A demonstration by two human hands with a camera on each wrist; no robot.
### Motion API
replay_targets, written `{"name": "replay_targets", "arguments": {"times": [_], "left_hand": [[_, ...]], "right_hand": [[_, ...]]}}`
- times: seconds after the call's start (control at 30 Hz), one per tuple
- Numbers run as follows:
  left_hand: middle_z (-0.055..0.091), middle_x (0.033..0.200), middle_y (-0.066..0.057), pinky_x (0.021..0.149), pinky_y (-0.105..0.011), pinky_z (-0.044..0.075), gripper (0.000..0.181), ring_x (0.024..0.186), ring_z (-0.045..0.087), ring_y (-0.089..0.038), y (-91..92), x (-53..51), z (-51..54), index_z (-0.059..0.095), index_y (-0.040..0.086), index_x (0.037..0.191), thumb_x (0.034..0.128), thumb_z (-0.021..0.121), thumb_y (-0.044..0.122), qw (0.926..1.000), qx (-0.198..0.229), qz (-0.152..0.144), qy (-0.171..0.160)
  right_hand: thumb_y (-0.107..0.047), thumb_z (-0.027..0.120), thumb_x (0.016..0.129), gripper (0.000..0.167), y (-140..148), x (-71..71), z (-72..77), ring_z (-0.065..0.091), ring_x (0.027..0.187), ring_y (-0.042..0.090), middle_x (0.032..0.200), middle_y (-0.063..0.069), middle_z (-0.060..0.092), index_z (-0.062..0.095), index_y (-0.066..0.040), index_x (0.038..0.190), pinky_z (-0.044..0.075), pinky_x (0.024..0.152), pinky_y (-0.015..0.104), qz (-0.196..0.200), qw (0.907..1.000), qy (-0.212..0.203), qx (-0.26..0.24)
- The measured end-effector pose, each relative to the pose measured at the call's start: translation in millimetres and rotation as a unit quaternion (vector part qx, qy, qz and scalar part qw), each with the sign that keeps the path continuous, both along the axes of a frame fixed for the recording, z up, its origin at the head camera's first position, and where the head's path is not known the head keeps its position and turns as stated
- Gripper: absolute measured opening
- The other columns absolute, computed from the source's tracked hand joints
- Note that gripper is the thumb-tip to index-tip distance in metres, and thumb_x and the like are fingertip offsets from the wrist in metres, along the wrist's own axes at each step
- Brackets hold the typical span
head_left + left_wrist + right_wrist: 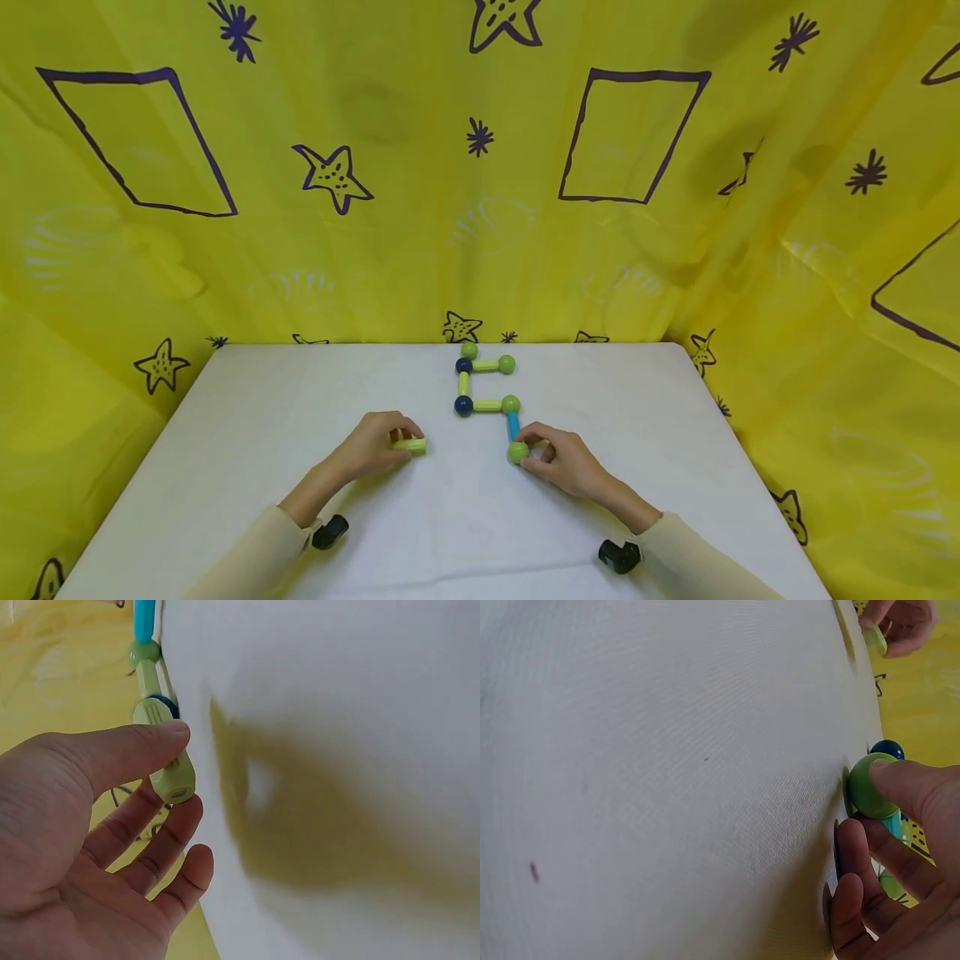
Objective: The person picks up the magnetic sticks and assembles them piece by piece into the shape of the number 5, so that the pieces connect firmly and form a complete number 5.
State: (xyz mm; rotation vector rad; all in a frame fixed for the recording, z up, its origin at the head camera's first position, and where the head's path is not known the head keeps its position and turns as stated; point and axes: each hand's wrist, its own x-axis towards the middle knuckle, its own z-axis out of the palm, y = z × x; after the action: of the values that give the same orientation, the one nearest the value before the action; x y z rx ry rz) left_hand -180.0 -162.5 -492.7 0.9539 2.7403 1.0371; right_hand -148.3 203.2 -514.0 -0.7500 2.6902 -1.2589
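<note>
My left hand (378, 447) pinches a yellow-green magnetic rod (411, 446) between thumb and fingers; in the left wrist view the rod (174, 780) shows a small metal disc at its end. My right hand (567, 461) pinches a green ball (518, 452) at the lower end of a blue rod (513, 427). That rod joins another green ball (511, 404), part of a chain on the table. Further along it come a yellow-green rod (487, 406), a dark blue ball (463, 406), an upright-running rod (463, 384) and a second dark blue ball (464, 366).
At the chain's far end a short rod (485, 366) leads to a green ball (507, 364). One more green ball (468, 350) sits by the back edge. The white table (300, 383) is enclosed by yellow patterned curtain (405, 250) at the back and sides.
</note>
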Motion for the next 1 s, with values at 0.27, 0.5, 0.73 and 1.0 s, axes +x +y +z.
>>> {"name": "replay_targets", "arguments": {"times": [0.27, 0.5, 0.73, 1.0], "left_hand": [[0.069, 0.088, 0.003, 0.071, -0.027, 0.050, 0.025, 0.078, 0.059, -0.013, 35.1, -5.5, -2.2, 0.077, 0.007, 0.104, 0.0813, 0.081, -0.004, 0.9993, 0.017, -0.034, 0.001], [0.069, 0.087, 0.002, 0.070, -0.027, 0.050, 0.025, 0.078, 0.060, -0.017, 60.7, -10.3, -1.3, 0.078, 0.006, 0.102, 0.0805, 0.082, -0.005, 0.9983, 0.023, -0.053, -0.006], [0.070, 0.089, 0.003, 0.073, -0.026, 0.050, 0.024, 0.080, 0.060, -0.015, 83.4, -12.8, -1.1, 0.078, 0.007, 0.103, 0.0818, 0.080, -0.004, 0.9980, 0.006, -0.059, -0.020], [0.072, 0.089, 0.003, 0.072, -0.024, 0.049, 0.023, 0.079, 0.059, -0.013, 100.9, -14.5, -4.9, 0.079, 0.008, 0.103, 0.0829, 0.081, -0.001, 0.9968, 0.005, -0.071, -0.037]], "right_hand": [[-0.013, 0.078, 0.092, 0.027, -2.0, 0.8, -1.1, 0.052, 0.064, 0.005, 0.107, 0.001, 0.072, 0.068, -0.017, 0.117, 0.047, 0.059, 0.023, -0.009, 0.9999, 0.005, -0.002], [-0.014, 0.077, 0.093, 0.027, -3.4, 1.8, 0.0, 0.052, 0.065, 0.006, 0.108, 0.000, 0.070, 0.067, -0.017, 0.118, 0.046, 0.061, 0.023, -0.014, 0.9998, -0.013, 0.007], [-0.014, 0.077, 0.093, 0.027, -2.6, 1.3, -0.4, 0.053, 0.065, 0.005, 0.108, 0.000, 0.070, 0.067, -0.016, 0.117, 0.046, 0.061, 0.023, -0.016, 0.9998, -0.005, 0.007], [-0.014, 0.078, 0.093, 0.026, -2.0, 1.8, 0.5, 0.053, 0.064, 0.005, 0.107, 0.000, 0.070, 0.067, -0.016, 0.116, 0.046, 0.060, 0.023, -0.014, 0.9999, -0.001, 0.001]]}}
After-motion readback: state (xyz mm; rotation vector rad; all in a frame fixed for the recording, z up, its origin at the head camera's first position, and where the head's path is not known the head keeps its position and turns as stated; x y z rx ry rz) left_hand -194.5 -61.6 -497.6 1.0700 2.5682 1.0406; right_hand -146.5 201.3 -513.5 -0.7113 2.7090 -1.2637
